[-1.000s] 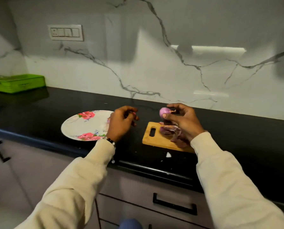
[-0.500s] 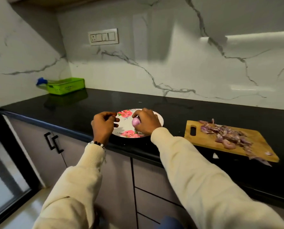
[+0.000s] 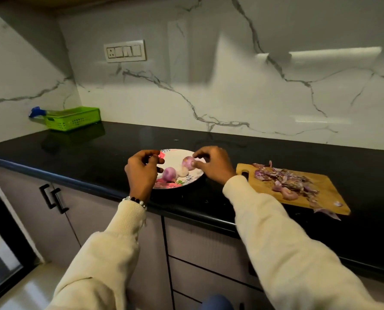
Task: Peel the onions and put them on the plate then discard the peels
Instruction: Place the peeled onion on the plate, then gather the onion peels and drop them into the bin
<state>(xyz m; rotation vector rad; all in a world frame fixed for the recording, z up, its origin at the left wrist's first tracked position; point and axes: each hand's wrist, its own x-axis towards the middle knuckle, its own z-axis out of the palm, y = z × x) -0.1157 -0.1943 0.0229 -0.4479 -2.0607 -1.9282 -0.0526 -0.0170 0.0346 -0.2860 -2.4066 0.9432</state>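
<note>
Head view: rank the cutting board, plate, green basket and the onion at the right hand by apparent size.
1. Cutting board
2. Plate and green basket: look alike; the basket is farther and hands hide part of the plate, so unranked
3. Onion

onions (image 3: 169, 173) on plate (image 3: 195, 179), cutting board (image 3: 320, 193) right.

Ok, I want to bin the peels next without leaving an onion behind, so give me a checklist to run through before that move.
1. Onion in the right hand set down: not ok; its fingertips touch the upper onion over the plate.
2. Other peeled onion resting on the plate: ok.
3. Left hand free: cannot tell; fingers curled, contents hidden.
4. Peels gathered on the cutting board: not ok; a few hang over its near right corner.
5. Whole onions left on the board: ok, none visible.
6. Bin located: cannot tell; none in view.
</note>
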